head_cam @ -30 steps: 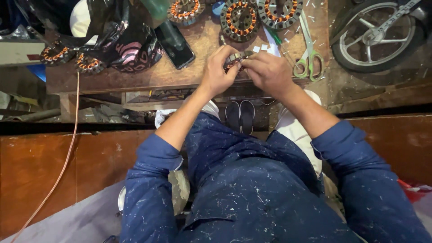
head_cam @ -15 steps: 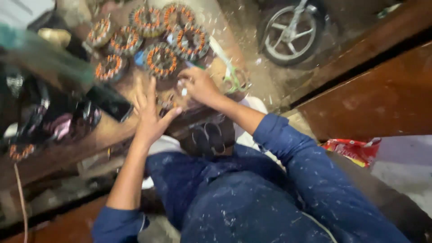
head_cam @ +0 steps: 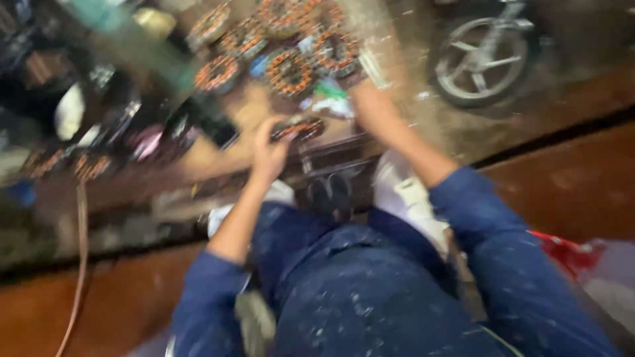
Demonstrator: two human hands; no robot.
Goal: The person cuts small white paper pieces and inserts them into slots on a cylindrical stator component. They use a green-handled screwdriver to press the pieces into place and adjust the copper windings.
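At left hand (head_cam: 268, 155) fingertips, small coil (head_cam: 299, 127), touching

Orange-and-copper ring coils (head_cam: 289, 71), seemingly; white-speckled blue sleeves (head_cam: 522, 264); a silver-grey wheel (head_cam: 481, 58).

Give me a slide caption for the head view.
Left hand holds a small dark part over a cluttered workbench; right hand reaches toward copper-wound coils.

Two hands show, the left hand (head_cam: 268, 155) and the right hand (head_cam: 370, 109), both near the middle of the frame. About six round orange coils (head_cam: 290, 71) sit at the top middle; blur makes the count unsure. One wheel (head_cam: 479, 58) is at the upper right. One pair of dark sandals (head_cam: 331, 195) lies in the middle.
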